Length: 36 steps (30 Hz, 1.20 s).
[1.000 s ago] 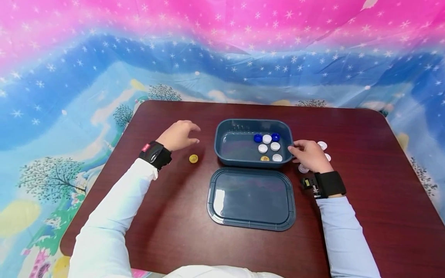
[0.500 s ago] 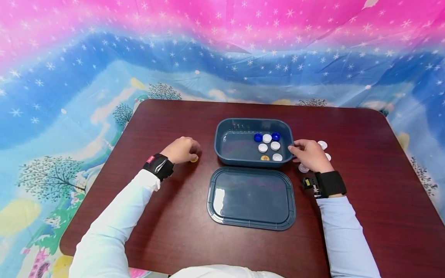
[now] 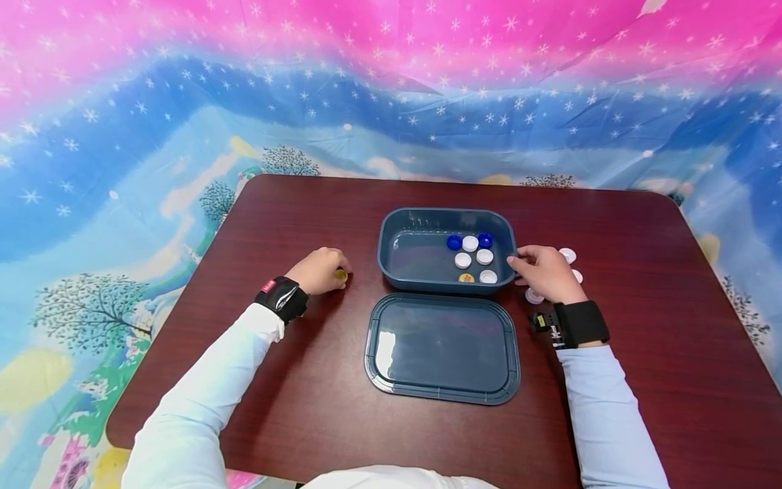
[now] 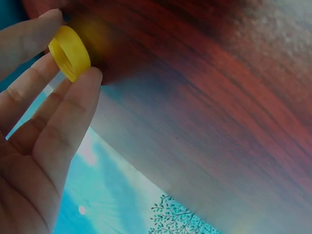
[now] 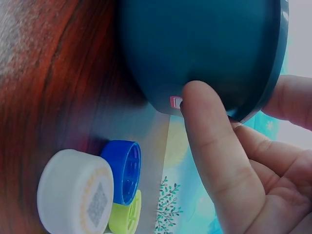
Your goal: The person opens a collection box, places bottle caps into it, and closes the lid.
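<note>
Okay, head cam: one blue-grey box (image 3: 427,283) holds two blue bottle caps (image 3: 454,242), four white caps (image 3: 462,261), one orange-yellow cap (image 3: 466,278); left hand (image 3: 318,270) sits left of it. Left wrist: it's pinching one yellow bottle cap (image 4: 73,51). Right wrist: right hand (image 5: 253,180) pinches the box's wall near one white cap, one blue, one lime.

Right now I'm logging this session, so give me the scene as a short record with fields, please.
Left hand: pinches a yellow cap
Right hand: grips the right end of the box
Box contents: two blue caps, four white caps, another yellow cap
Lid: flat on the table, near side of the box
Beside right hand: white, blue and yellow-green caps
</note>
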{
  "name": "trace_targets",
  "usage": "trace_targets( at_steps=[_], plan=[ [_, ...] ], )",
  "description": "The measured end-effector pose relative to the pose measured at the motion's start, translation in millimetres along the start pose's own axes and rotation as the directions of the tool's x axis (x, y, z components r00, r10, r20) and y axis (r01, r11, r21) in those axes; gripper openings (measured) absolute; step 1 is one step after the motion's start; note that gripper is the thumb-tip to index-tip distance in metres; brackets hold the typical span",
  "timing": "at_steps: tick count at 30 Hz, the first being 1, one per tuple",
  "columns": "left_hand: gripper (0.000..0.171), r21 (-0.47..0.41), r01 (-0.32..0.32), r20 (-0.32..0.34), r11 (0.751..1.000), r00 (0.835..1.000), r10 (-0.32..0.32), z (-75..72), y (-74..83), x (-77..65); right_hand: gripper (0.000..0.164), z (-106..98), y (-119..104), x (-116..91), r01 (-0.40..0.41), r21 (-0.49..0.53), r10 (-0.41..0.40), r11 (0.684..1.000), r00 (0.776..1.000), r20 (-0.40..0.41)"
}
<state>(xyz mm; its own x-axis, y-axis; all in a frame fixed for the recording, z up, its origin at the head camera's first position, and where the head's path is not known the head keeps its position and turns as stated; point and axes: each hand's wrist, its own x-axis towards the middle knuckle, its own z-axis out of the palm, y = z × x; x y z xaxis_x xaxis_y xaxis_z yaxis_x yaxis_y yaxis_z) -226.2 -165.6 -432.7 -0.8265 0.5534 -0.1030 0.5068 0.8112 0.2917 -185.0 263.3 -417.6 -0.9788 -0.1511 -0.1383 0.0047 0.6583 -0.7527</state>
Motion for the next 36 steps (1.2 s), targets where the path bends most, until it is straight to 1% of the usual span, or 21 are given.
trace_targets(
  at_steps=[9,12,15,19,23,27,30,32,36],
  plan=[
    [0.022,0.004,-0.004,-0.009,1.000,1.000,0.004,0.5,0.9,0.4,0.052,-0.6,1.0,-2.0,-0.005,0.007,0.005,1.000,1.000,0.006],
    [0.022,0.000,0.002,-0.009,1.000,1.000,-0.002,-2.2,1.5,0.5,0.051,-0.8,1.3,-2.1,-0.005,0.007,0.005,1.000,1.000,0.002],
    [0.021,-0.001,-0.001,-0.018,1.000,1.000,0.000,-7.8,2.4,2.3,0.051,-1.1,1.7,-2.3,-0.005,0.003,0.005,1.000,1.000,0.000],
    [0.018,0.001,-0.012,-0.036,1.000,0.999,0.012,-20.7,4.4,6.6,0.051,-1.4,2.7,-2.7,-0.006,0.005,0.006,1.000,1.000,0.001],
    [0.020,-0.003,-0.017,-0.049,1.000,0.999,0.017,-39.1,9.2,12.0,0.052,-1.3,3.5,-2.7,-0.006,0.007,0.006,1.000,1.000,0.003],
    [0.023,-0.009,-0.034,-0.077,0.999,0.996,0.033,-58.6,17.3,18.9,0.052,-1.5,2.3,-2.7,-0.004,0.006,0.004,1.000,1.000,0.004],
    [0.023,-0.008,-0.053,-0.101,0.999,0.994,0.051,-71.7,25.6,25.7,0.051,-1.7,0.9,-2.4,0.003,0.010,-0.003,1.000,1.000,0.004],
    [0.023,-0.005,-0.067,-0.107,0.998,0.992,0.067,-79.1,32.5,31.1,0.051,-1.7,0.5,-2.2,0.009,0.010,-0.009,1.000,1.000,0.005],
    [0.024,0.027,-0.110,-0.095,0.994,0.989,0.112,-88.4,49.2,46.8,0.049,-1.6,0.6,-1.5,0.019,0.005,-0.019,1.000,1.000,0.006]
  ],
)
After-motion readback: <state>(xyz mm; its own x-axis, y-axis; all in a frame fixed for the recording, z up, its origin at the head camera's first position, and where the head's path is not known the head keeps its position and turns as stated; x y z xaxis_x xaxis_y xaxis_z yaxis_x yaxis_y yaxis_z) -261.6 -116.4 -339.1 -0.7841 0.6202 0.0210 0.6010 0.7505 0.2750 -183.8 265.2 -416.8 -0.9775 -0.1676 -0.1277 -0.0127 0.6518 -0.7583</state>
